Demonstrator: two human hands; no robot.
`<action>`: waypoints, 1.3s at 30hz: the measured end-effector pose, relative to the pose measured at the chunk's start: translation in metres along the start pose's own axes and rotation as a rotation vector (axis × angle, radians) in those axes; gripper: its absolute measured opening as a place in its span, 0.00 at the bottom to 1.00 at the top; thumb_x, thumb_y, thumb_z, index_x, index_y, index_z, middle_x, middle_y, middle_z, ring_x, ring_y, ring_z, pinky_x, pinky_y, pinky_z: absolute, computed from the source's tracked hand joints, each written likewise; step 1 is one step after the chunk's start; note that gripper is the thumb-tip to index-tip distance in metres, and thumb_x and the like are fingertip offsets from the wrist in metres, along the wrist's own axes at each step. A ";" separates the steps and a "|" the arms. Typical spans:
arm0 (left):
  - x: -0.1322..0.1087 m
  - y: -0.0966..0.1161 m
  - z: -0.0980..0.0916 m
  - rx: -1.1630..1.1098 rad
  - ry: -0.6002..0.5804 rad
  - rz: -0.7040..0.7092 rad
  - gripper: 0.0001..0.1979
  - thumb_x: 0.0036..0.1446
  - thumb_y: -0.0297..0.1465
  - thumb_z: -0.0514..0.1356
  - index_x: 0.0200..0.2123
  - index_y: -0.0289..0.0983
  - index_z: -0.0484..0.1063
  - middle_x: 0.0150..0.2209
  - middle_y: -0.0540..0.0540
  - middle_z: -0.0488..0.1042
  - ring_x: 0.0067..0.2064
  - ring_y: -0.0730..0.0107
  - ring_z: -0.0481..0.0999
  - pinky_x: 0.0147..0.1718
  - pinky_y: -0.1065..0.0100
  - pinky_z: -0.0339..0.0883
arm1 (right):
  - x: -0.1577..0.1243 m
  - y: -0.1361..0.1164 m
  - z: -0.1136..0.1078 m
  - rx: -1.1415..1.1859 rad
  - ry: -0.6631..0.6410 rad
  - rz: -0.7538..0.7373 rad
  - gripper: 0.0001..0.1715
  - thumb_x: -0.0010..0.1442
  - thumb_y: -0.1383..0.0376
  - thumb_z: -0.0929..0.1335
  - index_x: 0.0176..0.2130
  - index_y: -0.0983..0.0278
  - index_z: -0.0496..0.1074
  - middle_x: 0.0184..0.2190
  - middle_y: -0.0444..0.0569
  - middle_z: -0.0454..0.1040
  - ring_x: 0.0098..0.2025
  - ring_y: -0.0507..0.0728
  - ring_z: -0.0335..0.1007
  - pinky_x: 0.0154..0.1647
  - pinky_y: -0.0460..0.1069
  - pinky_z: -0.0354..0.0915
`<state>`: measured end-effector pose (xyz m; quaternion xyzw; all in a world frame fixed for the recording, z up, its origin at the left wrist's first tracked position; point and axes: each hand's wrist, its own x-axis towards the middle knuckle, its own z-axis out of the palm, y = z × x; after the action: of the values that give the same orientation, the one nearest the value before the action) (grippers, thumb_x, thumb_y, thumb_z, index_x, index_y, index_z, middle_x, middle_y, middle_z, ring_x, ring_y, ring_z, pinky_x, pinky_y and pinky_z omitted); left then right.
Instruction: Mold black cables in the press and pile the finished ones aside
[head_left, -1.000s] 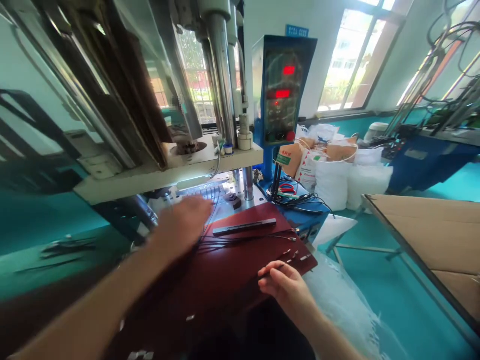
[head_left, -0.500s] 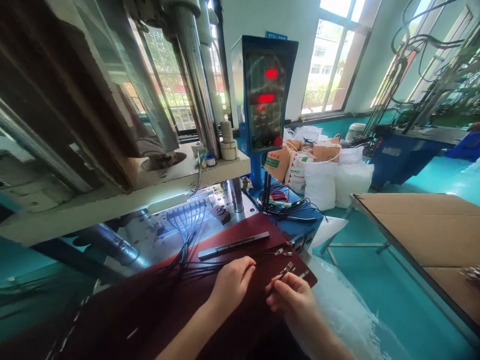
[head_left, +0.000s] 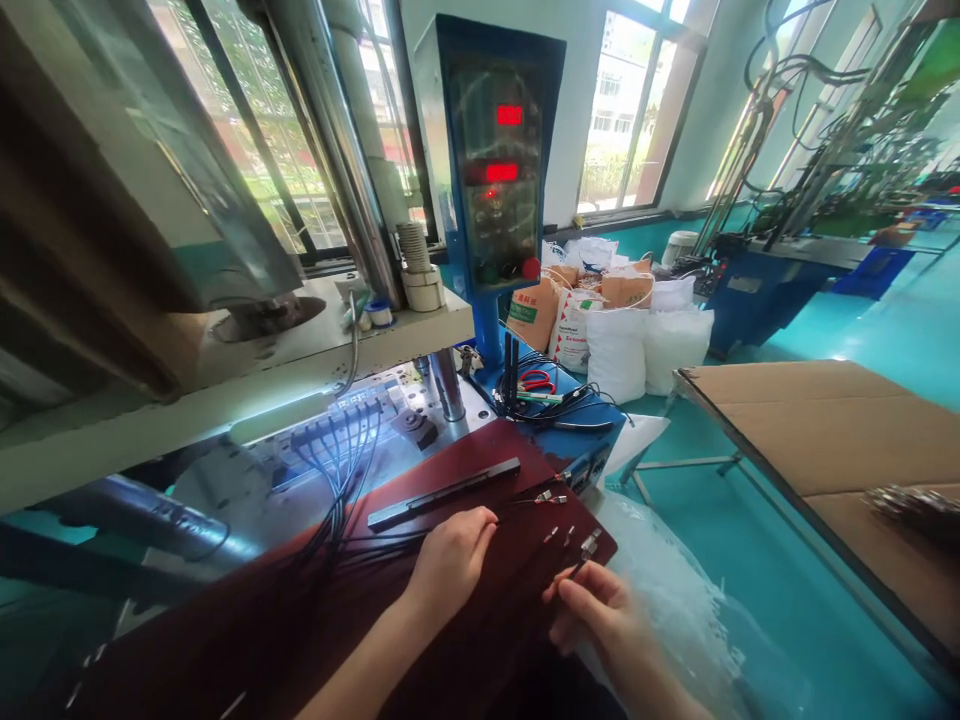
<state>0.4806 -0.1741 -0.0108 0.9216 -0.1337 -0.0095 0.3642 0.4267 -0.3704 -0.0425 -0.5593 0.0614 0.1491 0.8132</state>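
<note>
My left hand (head_left: 450, 565) lies on the dark red mat (head_left: 517, 450), its fingers closed over a bundle of thin black wires (head_left: 375, 545). These wires run back to a metal mould (head_left: 352, 430) under the press. My right hand (head_left: 596, 610) pinches one wire, whose small metal terminal (head_left: 590, 543) sticks up past my fingertips. Other crimped wire ends (head_left: 551, 497) lie on the mat just above it. A long black metal bar (head_left: 442, 492) lies on the mat, beyond my left hand.
A press with a chrome column (head_left: 448, 390) and a blue control panel (head_left: 491, 160) stands ahead. Red-handled pliers (head_left: 535, 381) lie among cables behind the mat. White sacks (head_left: 616, 355) stand beyond. A cardboard-topped table (head_left: 817, 430) is on the right, with transparent plastic sheeting (head_left: 660, 570) below.
My left hand has come back from the mould onto the wires on the mat. My right hand has shifted slightly right with the terminal. The whole view has swung as my head turned.
</note>
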 end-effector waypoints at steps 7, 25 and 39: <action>0.010 -0.001 0.004 0.167 0.099 0.107 0.13 0.59 0.33 0.46 0.36 0.39 0.70 0.32 0.43 0.72 0.36 0.62 0.69 0.37 0.64 0.60 | -0.002 0.014 -0.019 -0.182 0.041 -0.040 0.19 0.55 0.53 0.66 0.27 0.66 0.66 0.12 0.38 0.61 0.11 0.45 0.54 0.13 0.41 0.47; 0.040 -0.001 0.026 0.764 -0.043 0.267 0.12 0.56 0.19 0.45 0.34 0.34 0.66 0.32 0.44 0.66 0.34 0.64 0.66 0.34 0.64 0.64 | -0.004 0.005 -0.021 -0.266 0.115 0.046 0.23 0.52 0.49 0.66 0.24 0.67 0.63 0.12 0.39 0.63 0.10 0.44 0.51 0.11 0.41 0.43; -0.023 0.061 0.038 0.576 -0.252 -0.032 0.24 0.43 0.42 0.62 0.40 0.31 0.67 0.38 0.39 0.67 0.40 0.54 0.67 0.37 0.57 0.65 | -0.003 0.007 -0.023 -0.148 0.134 0.031 0.21 0.52 0.53 0.68 0.22 0.66 0.62 0.11 0.38 0.63 0.10 0.44 0.52 0.11 0.40 0.44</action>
<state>0.4392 -0.2360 0.0005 0.9805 -0.1602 -0.0911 0.0685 0.4227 -0.3901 -0.0566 -0.6256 0.1131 0.1279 0.7612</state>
